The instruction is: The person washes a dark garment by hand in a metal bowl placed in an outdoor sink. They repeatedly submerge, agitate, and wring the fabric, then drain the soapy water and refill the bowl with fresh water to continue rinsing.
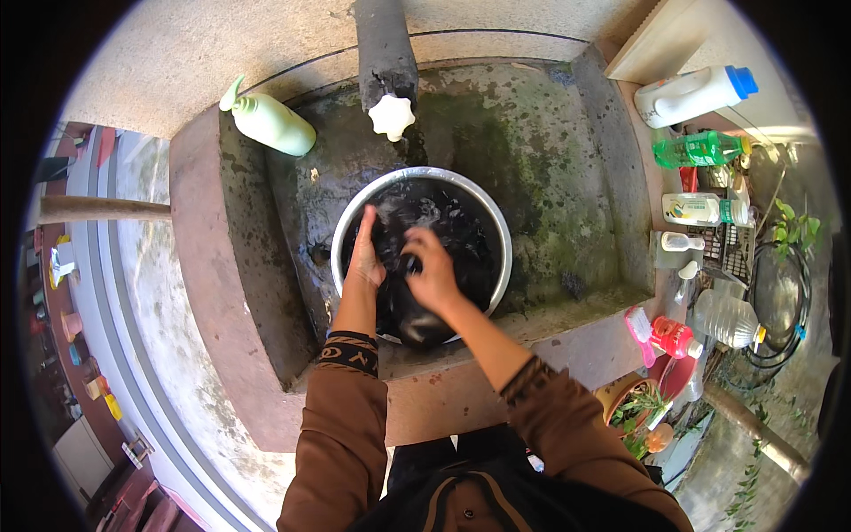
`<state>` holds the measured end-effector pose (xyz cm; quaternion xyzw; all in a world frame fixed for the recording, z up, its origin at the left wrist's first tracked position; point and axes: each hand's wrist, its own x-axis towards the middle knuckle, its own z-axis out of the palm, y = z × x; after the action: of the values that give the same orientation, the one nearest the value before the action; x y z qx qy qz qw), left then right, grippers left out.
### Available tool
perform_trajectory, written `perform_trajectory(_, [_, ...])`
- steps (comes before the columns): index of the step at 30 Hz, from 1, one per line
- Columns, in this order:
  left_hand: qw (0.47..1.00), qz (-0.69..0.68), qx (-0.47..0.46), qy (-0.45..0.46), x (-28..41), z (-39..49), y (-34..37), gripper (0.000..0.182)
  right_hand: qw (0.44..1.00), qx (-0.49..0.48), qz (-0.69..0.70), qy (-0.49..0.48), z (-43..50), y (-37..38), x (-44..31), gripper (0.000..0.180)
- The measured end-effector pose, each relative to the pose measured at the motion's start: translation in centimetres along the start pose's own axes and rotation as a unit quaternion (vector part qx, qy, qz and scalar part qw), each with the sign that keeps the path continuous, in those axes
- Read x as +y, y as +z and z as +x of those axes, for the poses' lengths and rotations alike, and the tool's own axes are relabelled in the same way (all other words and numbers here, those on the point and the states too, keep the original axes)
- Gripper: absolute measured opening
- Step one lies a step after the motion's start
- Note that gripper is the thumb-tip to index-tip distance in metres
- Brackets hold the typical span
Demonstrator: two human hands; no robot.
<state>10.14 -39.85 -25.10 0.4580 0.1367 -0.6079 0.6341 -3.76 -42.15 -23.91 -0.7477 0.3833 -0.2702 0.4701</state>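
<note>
A round metal basin [503, 239] with dark water and dark cloth [425, 326] in it stands in a concrete sink [558, 199]. Over the basin's left part is my left hand [366, 253], upright, fingers extended, holding nothing that I can see. Just right of it my right hand [431, 269] is curled and blurred by motion, with a bit of dark material showing at its fingers; how firmly it grips this cannot be told. Part of the cloth rests against the basin's near rim. The water is stirred up.
A white tap knob [391, 118] sits beyond the basin. A pale green pump bottle [274, 124] lies tilted at the sink's back left. Along the right ledge are a white jug with a blue cap [691, 96], a green bottle [701, 149], a pink brush [639, 332] and a red bottle [673, 336].
</note>
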Motion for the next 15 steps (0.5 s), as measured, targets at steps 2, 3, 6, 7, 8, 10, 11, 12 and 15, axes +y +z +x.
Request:
perform_trajectory(2, [0.99, -0.075, -0.113, -0.04, 0.2, 0.3, -3.6, 0.053, 0.995, -0.035, 0.074, -0.05, -2.4, 1.1, -5.9, 0.025])
perform_trajectory(3, [0.977, -0.11, -0.177, -0.052, -0.2, 0.9, -5.9, 0.05, 0.994, -0.009, 0.085, -0.075, -2.8, 1.5, -8.9, 0.025])
perform_trajectory(6, [0.985, -0.024, -0.019, 0.171, -5.7, 2.0, -7.4, 0.033, 0.989, 0.112, 0.085, 0.046, -0.1, 2.4, -5.8, 0.033])
perform_trajectory(7, [0.991, -0.097, 0.093, -0.004, -6.2, -1.7, -1.3, 0.032, 0.978, 0.169, 0.046, 0.116, 1.7, 0.1, -2.4, 0.027])
perform_trajectory(8, [0.986, 0.121, 0.114, 0.028, -5.3, -4.2, 2.1, 0.037, 0.972, 0.184, 0.035, 0.139, 2.9, -0.5, -3.2, 0.025])
perform_trajectory(10, [0.995, 0.013, 0.101, -0.01, -4.4, -5.1, 1.9, 0.046, 0.986, 0.127, 0.05, 0.094, 3.7, -1.2, -2.9, 0.023])
perform_trajectory(11, [0.994, -0.057, 0.086, -0.019, -3.9, -5.5, 1.7, 0.046, 0.98, 0.087, 0.162, 0.069, 1.8, -0.4, -3.7, 0.024])
perform_trajectory(12, [0.985, -0.163, -0.052, 0.001, -4.1, -5.5, -0.2, 0.048, 0.992, 0.065, 0.105, -0.001, 0.2, 0.1, -6.6, 0.023])
perform_trajectory(15, [0.924, -0.276, -0.262, -0.029, -5.8, -5.0, -2.9, 0.046, 0.996, 0.072, 0.001, -0.049, -1.9, 0.7, -9.3, 0.022])
